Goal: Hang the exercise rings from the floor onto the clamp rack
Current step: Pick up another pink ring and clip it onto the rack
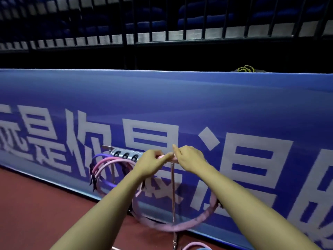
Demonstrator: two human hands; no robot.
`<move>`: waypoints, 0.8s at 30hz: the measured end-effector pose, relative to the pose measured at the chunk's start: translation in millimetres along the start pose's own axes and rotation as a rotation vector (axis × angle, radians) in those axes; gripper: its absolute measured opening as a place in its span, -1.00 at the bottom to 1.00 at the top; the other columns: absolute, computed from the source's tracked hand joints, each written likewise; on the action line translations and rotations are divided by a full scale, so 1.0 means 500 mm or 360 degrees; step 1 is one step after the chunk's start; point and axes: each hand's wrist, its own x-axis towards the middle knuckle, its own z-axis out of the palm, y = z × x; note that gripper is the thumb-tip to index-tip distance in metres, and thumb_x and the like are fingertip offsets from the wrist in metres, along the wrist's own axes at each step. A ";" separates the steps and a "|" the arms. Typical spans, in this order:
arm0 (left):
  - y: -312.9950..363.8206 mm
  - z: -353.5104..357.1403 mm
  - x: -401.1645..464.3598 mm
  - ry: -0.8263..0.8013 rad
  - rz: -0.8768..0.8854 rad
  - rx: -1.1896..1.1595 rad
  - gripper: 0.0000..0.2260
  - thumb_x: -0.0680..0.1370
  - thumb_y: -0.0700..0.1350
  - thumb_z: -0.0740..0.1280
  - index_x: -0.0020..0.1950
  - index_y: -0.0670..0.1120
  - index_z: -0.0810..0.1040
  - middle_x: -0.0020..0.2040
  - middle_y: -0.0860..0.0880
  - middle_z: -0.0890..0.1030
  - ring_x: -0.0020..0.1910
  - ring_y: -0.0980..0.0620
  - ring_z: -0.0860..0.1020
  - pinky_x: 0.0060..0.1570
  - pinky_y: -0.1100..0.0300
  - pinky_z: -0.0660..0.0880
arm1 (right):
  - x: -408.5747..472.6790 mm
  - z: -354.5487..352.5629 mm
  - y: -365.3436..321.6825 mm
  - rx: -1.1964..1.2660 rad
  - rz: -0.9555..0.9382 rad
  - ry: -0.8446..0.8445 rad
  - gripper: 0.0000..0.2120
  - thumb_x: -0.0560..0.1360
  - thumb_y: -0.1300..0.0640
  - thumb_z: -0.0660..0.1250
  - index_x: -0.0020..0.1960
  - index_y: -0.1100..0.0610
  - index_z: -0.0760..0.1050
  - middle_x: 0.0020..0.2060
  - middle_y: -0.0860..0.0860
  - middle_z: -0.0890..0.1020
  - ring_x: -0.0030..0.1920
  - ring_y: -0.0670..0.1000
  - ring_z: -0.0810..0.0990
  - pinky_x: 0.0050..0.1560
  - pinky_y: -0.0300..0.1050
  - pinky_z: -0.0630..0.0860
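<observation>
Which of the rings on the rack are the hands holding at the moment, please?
The big pale pink ring at the rack's right end: both the left hand and right hand pinch its top. The purple ring and other pink rings hang untouched further left.

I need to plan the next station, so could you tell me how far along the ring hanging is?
Done: three rings, one purple and two pink, already hang at the left end of the clamp rack. In hand: the left hand and right hand both hold the top of a light pink ring at the rack's bar. Left: at least one pink ring still lies on the floor at the bottom edge.
</observation>
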 end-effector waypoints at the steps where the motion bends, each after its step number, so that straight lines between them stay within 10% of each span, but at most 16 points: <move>1: -0.030 -0.032 -0.003 -0.0029 0.0015 -0.0041 -0.48 0.55 0.38 0.28 -0.30 -0.04 0.58 -0.39 0.01 0.58 -0.36 0.08 0.50 -0.23 0.10 0.42 | 0.010 0.017 -0.035 -0.0068 -0.0016 -0.0014 -0.43 0.72 -0.15 -0.11 0.12 0.15 0.59 -0.05 0.17 0.65 -0.03 0.20 0.61 -0.10 0.03 0.46; 4: -0.125 -0.121 -0.008 -0.0099 0.0011 -0.0172 -0.58 0.55 0.33 0.32 -0.17 0.01 0.66 -0.24 -0.10 0.68 -0.31 0.09 0.54 -0.21 0.10 0.46 | 0.040 0.063 -0.136 -0.0355 -0.0137 -0.0086 -0.62 0.72 0.05 0.05 0.52 0.02 0.26 -0.06 0.14 0.54 -0.09 0.17 0.57 -0.21 0.02 0.43; 8: -0.240 -0.226 -0.012 -0.0127 -0.0008 -0.0197 -0.70 0.57 0.25 0.35 -0.05 0.04 0.66 -0.18 -0.04 0.68 -0.26 0.09 0.56 -0.18 0.10 0.49 | 0.077 0.117 -0.232 -0.0425 -0.0162 -0.0066 -0.52 0.68 0.12 0.17 0.56 0.03 0.14 -0.09 0.09 0.49 -0.17 0.10 0.56 -0.28 -0.02 0.47; 15: -0.364 -0.316 0.006 -0.0197 0.0104 -0.0074 -0.83 0.58 0.09 0.44 0.14 0.09 0.66 -0.09 0.01 0.72 -0.13 0.03 0.69 -0.15 0.23 0.59 | 0.145 0.197 -0.299 0.0170 0.0189 -0.0137 -0.43 0.71 -0.20 -0.03 0.01 0.15 0.60 -0.35 0.01 0.52 -0.32 -0.01 0.53 -0.35 -0.15 0.37; 19: -0.415 -0.320 0.054 -0.0184 0.0188 0.0133 -0.80 0.57 0.09 0.45 0.16 0.09 0.65 -0.05 0.10 0.66 -0.16 0.14 0.65 -0.25 0.41 0.52 | 0.202 0.238 -0.291 0.0267 0.0119 -0.0370 -0.55 0.71 -0.17 0.04 0.03 0.07 0.59 -0.26 0.04 0.53 -0.27 0.00 0.48 -0.18 -0.09 0.42; 24: -0.471 -0.301 0.154 -0.0299 0.0230 0.0359 -0.77 0.59 0.14 0.41 0.16 0.05 0.66 -0.02 0.08 0.66 -0.10 0.10 0.64 -0.06 0.08 0.62 | 0.310 0.281 -0.249 0.0190 -0.0072 -0.0702 -0.61 0.61 -0.30 0.20 0.04 -0.01 0.57 -0.11 -0.04 0.61 -0.11 -0.01 0.56 -0.06 -0.07 0.48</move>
